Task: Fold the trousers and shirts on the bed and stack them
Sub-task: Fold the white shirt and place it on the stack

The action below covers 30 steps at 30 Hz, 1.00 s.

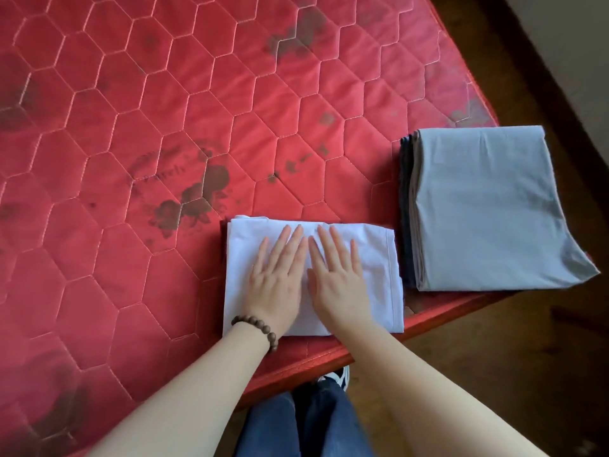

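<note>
Left hand (276, 275) and right hand (339, 275): flat, fingers straight, side by side, palms pressing on folded white shirt (375, 275); fingertips pointing away from body. Beaded bracelet (255, 326) on left wrist. Shirt: rectangle, near edge of red quilted mattress (164, 127), long axis roughly left-right. Just beside, to right, not touching: stack of folded garments (487, 212), grey piece on top, darker layers at left edge, long axis running away from body.

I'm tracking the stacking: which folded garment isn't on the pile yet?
The white garment, flat under both hands beside the grey-topped stack.
</note>
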Tool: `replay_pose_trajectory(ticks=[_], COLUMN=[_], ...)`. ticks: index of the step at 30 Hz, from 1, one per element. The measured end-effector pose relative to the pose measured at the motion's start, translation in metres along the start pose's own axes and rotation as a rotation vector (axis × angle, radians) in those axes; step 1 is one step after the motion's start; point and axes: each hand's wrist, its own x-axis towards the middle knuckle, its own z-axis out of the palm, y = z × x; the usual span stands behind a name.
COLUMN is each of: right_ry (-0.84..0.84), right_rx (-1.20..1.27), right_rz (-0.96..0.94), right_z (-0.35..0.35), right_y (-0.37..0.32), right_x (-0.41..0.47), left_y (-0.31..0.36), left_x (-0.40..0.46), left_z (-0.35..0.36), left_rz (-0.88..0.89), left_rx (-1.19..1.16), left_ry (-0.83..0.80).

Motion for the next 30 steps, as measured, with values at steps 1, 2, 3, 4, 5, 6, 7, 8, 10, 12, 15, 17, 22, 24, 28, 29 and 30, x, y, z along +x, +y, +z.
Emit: replay_pose_trajectory(ticks=[1, 2, 3, 4, 5, 6, 7, 8, 10, 12, 15, 17, 22, 24, 28, 29, 30], right_ry=[-0.077, -0.143, -0.192, -0.218, -0.224, -0.218, -0.207, -0.183, -0.131, -0.151, -0.18, -0.171, -0.141, -0.136, -0.173, -0.168, -0.159], right_rx=[-0.041, -0.075, -0.093, -0.107, -0.116, -0.123, -0.135, -0.147, -0.153, -0.059, 0.169, 0.215, 0.293, 0.349, 0.372, 0.367, 0.37], right_rz=[-0.015, -0.015, -0.006, 0.008, 0.03, 0.06, 0.094, 0.129, 0.199, 0.286, 0.357, 0.339, 0.311, 0.4, 0.551, 0.574, 0.598], right_z=[0.008, 0.016, 0.021, 0.027, 0.03, 0.03, 0.029, 0.026, 0.021, 0.021, 0.026, 0.028, 0.02, 0.012, 0.008, 0.008, 0.007], right_y=[-0.006, -0.008, -0.007, -0.002, 0.006, 0.016, 0.027, 0.038, 0.057, 0.066, 0.068, 0.071, 0.072, 0.068, 0.062, 0.061, 0.059], right_x=[0.004, 0.007, 0.008, 0.007, 0.006, 0.004, 0.001, -0.004, -0.014, -0.024, -0.028, -0.026, -0.027, -0.029, -0.028, -0.026, -0.026], left_y=[-0.002, -0.008, -0.014, -0.02, -0.025, -0.028, -0.031, -0.033, -0.038, -0.043, -0.045, -0.046, -0.056, -0.06, -0.061, -0.06, -0.059], left_x=[0.004, 0.007, 0.009, 0.009, 0.009, 0.008, 0.006, 0.003, 0.0, -0.001, 0.0, 0.002, -0.01, -0.018, -0.024, -0.023, -0.024], left_z=[0.006, 0.012, 0.017, 0.022, 0.027, 0.03, 0.033, 0.035, 0.039, 0.042, 0.046, 0.045, 0.036, 0.035, 0.031, 0.03, 0.029], left_rz=[-0.001, -0.013, -0.022, -0.026, -0.028, -0.033, -0.042, -0.051, -0.055, -0.043, -0.049, -0.042, -0.165, -0.273, -0.439, -0.47, -0.494], left_rx=[0.065, 0.115, 0.132, 0.129, 0.119, 0.109, 0.095, 0.079, 0.041, 0.002, -0.051, -0.1, -0.213, -0.283, -0.475, -0.506, -0.536], left_ry=[-0.078, -0.143, -0.172, -0.168, -0.153, -0.141, -0.128, -0.11, -0.078, -0.066, -0.086, -0.087, -0.055, -0.068, -0.053, -0.044, -0.045])
